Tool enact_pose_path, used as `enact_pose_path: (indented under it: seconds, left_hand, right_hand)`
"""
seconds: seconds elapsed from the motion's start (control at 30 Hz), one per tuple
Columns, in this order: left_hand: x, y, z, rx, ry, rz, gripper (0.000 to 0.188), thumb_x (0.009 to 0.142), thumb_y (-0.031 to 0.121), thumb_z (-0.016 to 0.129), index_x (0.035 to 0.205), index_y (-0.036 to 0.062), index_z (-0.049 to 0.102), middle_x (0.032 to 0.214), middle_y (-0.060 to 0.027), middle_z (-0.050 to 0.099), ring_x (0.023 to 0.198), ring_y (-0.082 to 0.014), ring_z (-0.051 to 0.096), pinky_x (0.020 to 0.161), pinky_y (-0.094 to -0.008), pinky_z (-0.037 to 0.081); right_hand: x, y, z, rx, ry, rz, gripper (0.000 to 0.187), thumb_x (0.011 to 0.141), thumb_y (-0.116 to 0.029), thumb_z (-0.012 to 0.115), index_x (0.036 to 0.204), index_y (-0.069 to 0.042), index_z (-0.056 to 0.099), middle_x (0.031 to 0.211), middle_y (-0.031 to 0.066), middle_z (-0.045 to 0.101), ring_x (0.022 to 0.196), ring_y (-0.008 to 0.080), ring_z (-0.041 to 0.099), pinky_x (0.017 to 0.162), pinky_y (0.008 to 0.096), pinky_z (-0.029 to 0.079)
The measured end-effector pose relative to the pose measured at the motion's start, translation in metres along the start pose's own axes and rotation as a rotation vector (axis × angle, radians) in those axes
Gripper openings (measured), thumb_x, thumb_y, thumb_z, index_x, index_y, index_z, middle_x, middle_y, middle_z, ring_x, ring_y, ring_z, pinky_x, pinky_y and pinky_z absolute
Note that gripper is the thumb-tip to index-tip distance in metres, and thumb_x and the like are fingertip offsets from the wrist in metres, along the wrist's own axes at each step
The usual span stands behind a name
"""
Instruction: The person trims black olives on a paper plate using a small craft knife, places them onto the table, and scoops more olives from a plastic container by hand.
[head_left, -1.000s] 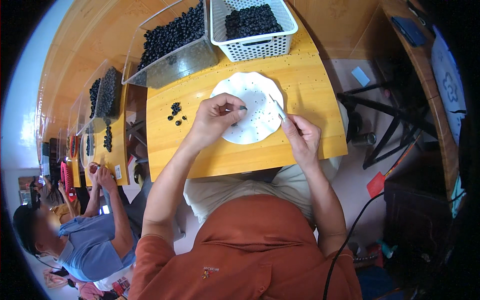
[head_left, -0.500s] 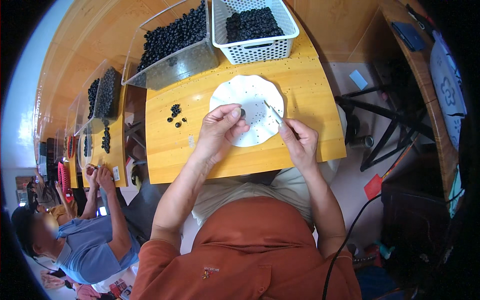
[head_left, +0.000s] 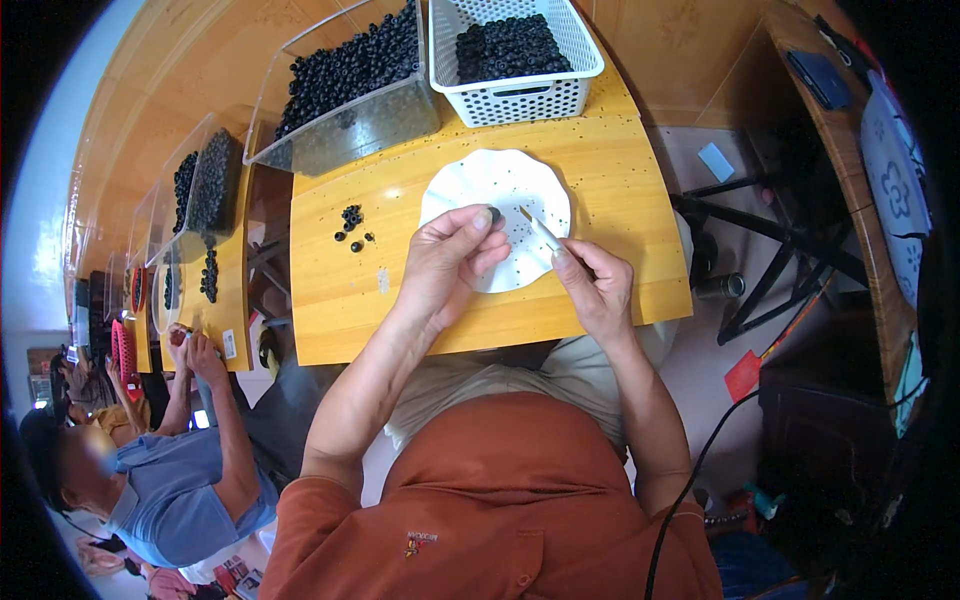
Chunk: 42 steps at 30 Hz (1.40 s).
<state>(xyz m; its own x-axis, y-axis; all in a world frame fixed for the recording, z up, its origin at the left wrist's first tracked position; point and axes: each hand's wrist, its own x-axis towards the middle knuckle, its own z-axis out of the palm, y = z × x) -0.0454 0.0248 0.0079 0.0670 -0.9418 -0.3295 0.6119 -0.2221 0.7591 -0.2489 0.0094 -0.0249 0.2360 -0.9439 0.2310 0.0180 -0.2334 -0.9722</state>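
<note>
Above the white wavy-rimmed plate (head_left: 478,172), my left hand (head_left: 445,260) pinches a small round black piece (head_left: 494,215) between thumb and fingers. My right hand (head_left: 600,290) grips a slim pen-like tool (head_left: 543,234) with a whitish handle and a narrow pointed tip. That tip is aimed at the black piece and stays a little apart from it. Tiny dark specks are scattered over the plate. A few loose black round pieces (head_left: 350,216), some showing holes, lie on the yellow wooden table (head_left: 345,300) left of the plate.
Behind the plate stand a clear bin (head_left: 380,125) heaped with black pieces and a white perforated basket (head_left: 515,105) holding more. Another person (head_left: 190,490) in blue works at a neighbouring table to the left. A black cable (head_left: 690,480) runs at my right.
My left hand has shifted slightly right and up with the black piece, which appears turned. The tool tip in my right hand has moved a little left and down, nearer the piece.
</note>
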Motion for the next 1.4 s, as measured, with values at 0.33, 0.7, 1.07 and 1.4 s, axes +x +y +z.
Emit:
enact_pose_path:
  seconds: [0.33, 0.7, 1.07, 1.4]
  left_hand:
    - [-0.002, -0.003, 0.008, 0.054, -0.009, 0.058, 0.017, 0.093, 0.006, 0.064, 0.108, -0.0018, 0.065, 0.098, -0.0121, 0.07, 0.081, -0.0154, 0.069, 0.075, -0.0283, 0.061]
    - [-0.002, -0.008, 0.006, 0.268, 0.019, 0.201, 0.019, 0.091, 0.003, 0.065, 0.109, -0.0039, 0.065, 0.097, -0.013, 0.07, 0.084, -0.0177, 0.07, 0.08, -0.0313, 0.061]
    - [-0.004, -0.011, 0.003, 0.192, -0.012, 0.176, 0.015, 0.092, 0.004, 0.064, 0.106, -0.0018, 0.064, 0.097, -0.0126, 0.07, 0.083, -0.0178, 0.07, 0.078, -0.0311, 0.061]
    - [-0.005, -0.015, -0.001, 0.05, -0.06, 0.121, 0.014, 0.092, 0.007, 0.065, 0.104, 0.0005, 0.065, 0.094, -0.0111, 0.07, 0.082, -0.0162, 0.07, 0.076, -0.0301, 0.061]
  right_hand:
    - [-0.001, 0.003, 0.003, 0.004, 0.031, 0.012, 0.031, 0.095, -0.024, 0.066, 0.102, 0.006, 0.068, 0.069, -0.0015, 0.057, 0.064, 0.0043, 0.047, 0.056, 0.0213, 0.039]
    - [-0.002, 0.006, 0.004, -0.016, 0.025, 0.016, 0.031, 0.095, -0.024, 0.066, 0.103, 0.006, 0.068, 0.072, -0.001, 0.06, 0.066, 0.0049, 0.049, 0.058, 0.0218, 0.04]
    - [-0.001, 0.003, 0.004, -0.082, -0.009, -0.002, 0.029, 0.094, -0.023, 0.067, 0.103, 0.005, 0.069, 0.07, -0.0008, 0.06, 0.064, 0.0049, 0.05, 0.057, 0.0216, 0.041]
    - [0.0, 0.0, 0.004, -0.096, -0.063, -0.018, 0.027, 0.095, -0.021, 0.066, 0.104, 0.004, 0.069, 0.071, 0.0023, 0.063, 0.064, 0.0052, 0.052, 0.058, 0.0225, 0.043]
